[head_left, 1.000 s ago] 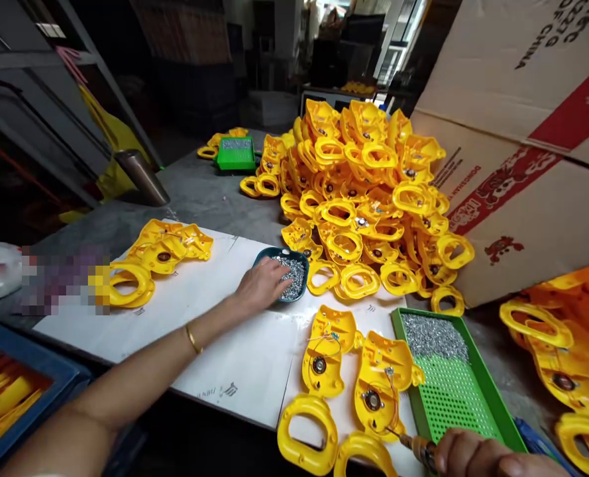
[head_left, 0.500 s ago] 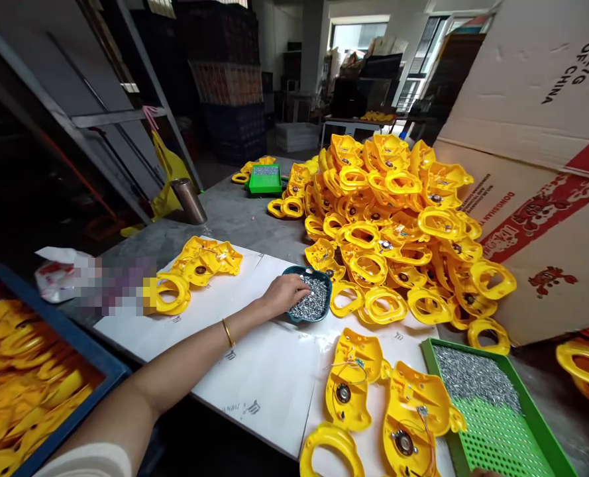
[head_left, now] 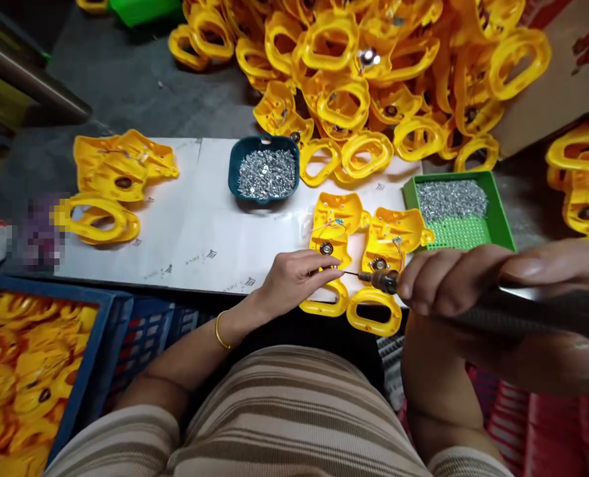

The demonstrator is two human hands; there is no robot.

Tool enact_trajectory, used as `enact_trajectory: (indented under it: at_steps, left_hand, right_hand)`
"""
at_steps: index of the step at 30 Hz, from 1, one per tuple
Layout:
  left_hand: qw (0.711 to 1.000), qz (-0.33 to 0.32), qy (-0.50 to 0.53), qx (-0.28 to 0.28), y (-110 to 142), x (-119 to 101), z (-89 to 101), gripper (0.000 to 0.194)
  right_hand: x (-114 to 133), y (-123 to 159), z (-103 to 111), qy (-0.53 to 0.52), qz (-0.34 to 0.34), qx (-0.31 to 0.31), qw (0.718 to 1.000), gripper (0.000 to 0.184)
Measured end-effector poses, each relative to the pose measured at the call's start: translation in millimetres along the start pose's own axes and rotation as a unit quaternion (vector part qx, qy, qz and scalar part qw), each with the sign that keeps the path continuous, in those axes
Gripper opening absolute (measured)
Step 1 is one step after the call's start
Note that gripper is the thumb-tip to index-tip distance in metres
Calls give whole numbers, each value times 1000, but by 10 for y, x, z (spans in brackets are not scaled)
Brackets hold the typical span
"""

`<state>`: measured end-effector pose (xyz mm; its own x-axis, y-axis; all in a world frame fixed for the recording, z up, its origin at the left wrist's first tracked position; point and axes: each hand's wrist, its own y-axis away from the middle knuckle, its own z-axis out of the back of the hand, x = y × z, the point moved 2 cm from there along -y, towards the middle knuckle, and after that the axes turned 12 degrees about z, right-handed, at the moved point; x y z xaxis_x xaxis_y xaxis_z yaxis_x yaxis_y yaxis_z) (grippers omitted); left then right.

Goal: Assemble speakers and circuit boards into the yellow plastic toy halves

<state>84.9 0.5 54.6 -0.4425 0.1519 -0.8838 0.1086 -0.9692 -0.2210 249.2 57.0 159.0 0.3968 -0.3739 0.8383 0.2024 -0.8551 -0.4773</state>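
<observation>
My left hand (head_left: 294, 281) is pinched at the tip of a screwdriver bit, fingers closed on something too small to name, just in front of two yellow plastic shells (head_left: 334, 232) lying side by side on the white sheet (head_left: 185, 225). My right hand (head_left: 478, 285) grips an electric screwdriver (head_left: 513, 311) held level, its bit pointing left toward my left fingers. A teal bowl (head_left: 234, 173) full of small silver screws sits further back on the sheet.
A big heap of yellow shells (head_left: 374, 73) fills the back of the table. A green tray (head_left: 503, 222) with screws lies at the right. More yellow shells (head_left: 110, 179) lie at the left. A blue crate (head_left: 83, 371) of yellow parts stands at the lower left. A cardboard box (head_left: 547, 112) is at the right.
My left hand left the teal screw bowl and came back to the screwdriver tip. My right hand brought the screwdriver up into view. The camera tilted down.
</observation>
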Motion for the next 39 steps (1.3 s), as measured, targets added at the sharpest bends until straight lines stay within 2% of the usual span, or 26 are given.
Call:
enact_trajectory:
  at_steps: [4, 9, 12, 16, 21, 24, 26, 29, 31, 33, 36, 37, 39]
  left_hand:
    - [999, 16, -19, 20, 33, 28, 1, 20]
    - [999, 19, -21, 28, 57, 35, 1, 16]
    - [999, 23, -20, 38, 58, 42, -13, 10]
    - [999, 14, -20, 41, 35, 35, -24, 6]
    - [997, 6, -45, 58, 5, 22, -36, 6]
    - [997, 0, -51, 57, 10, 32, -49, 7]
    - [997, 3, -53, 61, 18, 50, -62, 9]
    - [994, 5, -76, 72, 25, 77, -67, 26]
    - [992, -15, -108, 66, 35, 82, -44, 29]
    - [988, -55, -142, 21, 69, 79, 4, 22]
    - [972, -103, -208, -33, 183, 98, 57, 23]
    - [966, -116, -232, -22, 234, 113, 52, 27]
    - [952, -135, -274, 34, 339, 151, 13, 40]
  right_hand:
    - [-36, 72, -40, -26, 57, 22, 998, 24]
    - [-196, 70, -13, -16, 47, 31, 998, 23]
    - [-213, 68, -6, -40, 102, 24, 994, 29]
    - [-250, 82, -31, -11, 38, 40, 998, 23]
    - [-341, 98, -34, -49, 105, 30, 993, 32]
    - [-402, 96, 22, -17, 68, 42, 997, 27]
    - [-397, 92, 69, -20, 61, 52, 997, 32]
    - [-324, 94, 107, -25, 57, 59, 996, 40]
    - [-266, 101, 98, -9, 35, 51, 998, 34]
    - [-241, 98, 73, 6, 25, 33, 999, 27]
    - [-351, 56, 40, -11, 54, 17, 998, 23]
    - [-426, 34, 37, -30, 79, 17, 996, 23]
    - [-604, -4, 48, -61, 137, 24, 988, 23]
